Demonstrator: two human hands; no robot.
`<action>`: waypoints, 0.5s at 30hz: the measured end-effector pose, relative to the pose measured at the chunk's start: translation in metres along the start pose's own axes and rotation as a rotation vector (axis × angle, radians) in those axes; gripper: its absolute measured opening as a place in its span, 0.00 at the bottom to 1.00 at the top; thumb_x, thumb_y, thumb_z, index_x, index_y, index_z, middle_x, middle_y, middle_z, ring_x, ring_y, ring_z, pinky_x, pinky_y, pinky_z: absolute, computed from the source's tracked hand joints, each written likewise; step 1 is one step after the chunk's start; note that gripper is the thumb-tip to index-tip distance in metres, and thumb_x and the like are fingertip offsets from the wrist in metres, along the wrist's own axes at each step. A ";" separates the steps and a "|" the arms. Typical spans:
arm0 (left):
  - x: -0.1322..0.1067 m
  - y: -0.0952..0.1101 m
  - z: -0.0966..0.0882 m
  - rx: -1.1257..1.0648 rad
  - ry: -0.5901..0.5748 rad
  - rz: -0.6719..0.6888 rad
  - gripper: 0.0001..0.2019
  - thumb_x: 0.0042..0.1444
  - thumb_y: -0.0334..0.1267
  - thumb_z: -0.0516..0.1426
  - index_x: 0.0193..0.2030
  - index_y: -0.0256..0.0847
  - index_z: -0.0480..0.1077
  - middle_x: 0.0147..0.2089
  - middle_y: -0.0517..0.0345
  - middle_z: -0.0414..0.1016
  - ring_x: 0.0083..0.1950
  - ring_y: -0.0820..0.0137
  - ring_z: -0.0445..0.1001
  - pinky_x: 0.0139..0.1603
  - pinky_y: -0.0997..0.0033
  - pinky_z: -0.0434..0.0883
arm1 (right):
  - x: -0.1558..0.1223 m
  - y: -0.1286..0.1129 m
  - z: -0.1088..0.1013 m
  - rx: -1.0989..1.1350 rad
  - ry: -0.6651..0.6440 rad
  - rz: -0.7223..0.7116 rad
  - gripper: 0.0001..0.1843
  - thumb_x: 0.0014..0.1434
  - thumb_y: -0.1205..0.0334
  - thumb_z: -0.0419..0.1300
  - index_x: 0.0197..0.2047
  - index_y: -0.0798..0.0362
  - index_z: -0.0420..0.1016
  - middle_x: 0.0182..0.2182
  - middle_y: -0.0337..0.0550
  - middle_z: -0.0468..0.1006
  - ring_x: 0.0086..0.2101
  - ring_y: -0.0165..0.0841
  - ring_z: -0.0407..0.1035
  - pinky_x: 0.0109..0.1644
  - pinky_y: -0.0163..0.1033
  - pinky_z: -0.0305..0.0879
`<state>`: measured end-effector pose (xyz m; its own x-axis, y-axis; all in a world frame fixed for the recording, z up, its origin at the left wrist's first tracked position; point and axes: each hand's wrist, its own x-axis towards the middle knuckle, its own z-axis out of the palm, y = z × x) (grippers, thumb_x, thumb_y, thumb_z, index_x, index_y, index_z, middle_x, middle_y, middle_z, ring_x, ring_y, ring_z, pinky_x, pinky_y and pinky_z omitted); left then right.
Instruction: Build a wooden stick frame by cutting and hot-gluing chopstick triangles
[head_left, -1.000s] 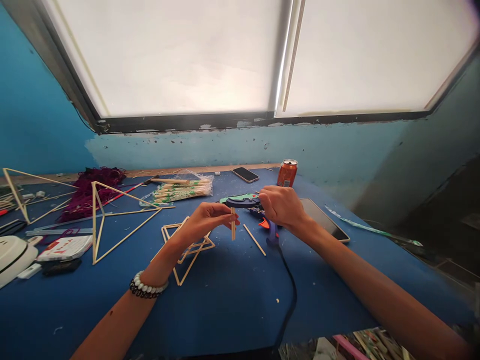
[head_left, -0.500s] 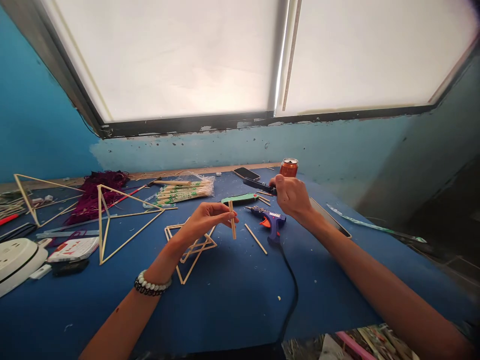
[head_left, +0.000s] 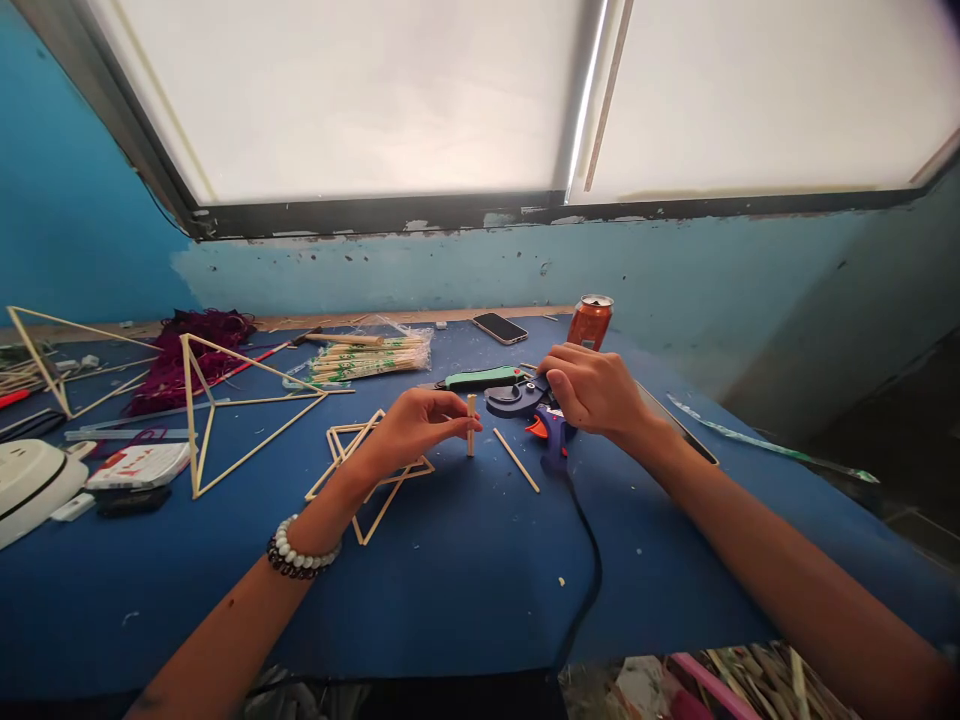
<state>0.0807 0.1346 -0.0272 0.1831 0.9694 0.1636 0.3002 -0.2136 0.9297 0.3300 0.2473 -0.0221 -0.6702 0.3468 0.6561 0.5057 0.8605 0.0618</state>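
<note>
While the left hand pinches a bamboo stick upright, its foot at or just above the blue table, the right hand curls over a dark blue tool, with a glue gun and its orange trigger just beside it. The left fingertips are closed on the smooth, pale stick. The right fingers bend over the tool's glossy plastic, but whether they grasp it cannot be told. The work in hand appears to be fitting sticks together, and this upright piece calls for a steady hold. A flat stick frame lies just below the left hand, a loose stick sits just right of the upright one, and a green-handled tool lies farther off. A triangular stick frame stands to the left.
</note>
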 end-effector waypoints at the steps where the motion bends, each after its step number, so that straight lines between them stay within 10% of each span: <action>1: 0.000 -0.001 0.000 0.006 -0.002 -0.006 0.16 0.53 0.47 0.67 0.38 0.34 0.79 0.41 0.46 0.84 0.45 0.60 0.83 0.52 0.59 0.79 | -0.001 0.001 0.000 -0.014 -0.003 -0.007 0.34 0.74 0.50 0.33 0.30 0.55 0.72 0.28 0.45 0.71 0.30 0.32 0.60 0.31 0.39 0.47; 15: 0.003 -0.009 -0.002 0.016 -0.056 0.023 0.13 0.58 0.44 0.65 0.39 0.34 0.77 0.41 0.48 0.84 0.45 0.62 0.83 0.52 0.65 0.77 | 0.002 -0.007 0.007 -0.111 0.099 -0.023 0.34 0.75 0.50 0.34 0.30 0.55 0.73 0.27 0.44 0.72 0.30 0.33 0.63 0.29 0.40 0.45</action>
<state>0.0761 0.1394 -0.0348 0.2422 0.9561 0.1653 0.3106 -0.2378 0.9203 0.3217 0.2449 -0.0263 -0.6286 0.2840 0.7240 0.5514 0.8193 0.1573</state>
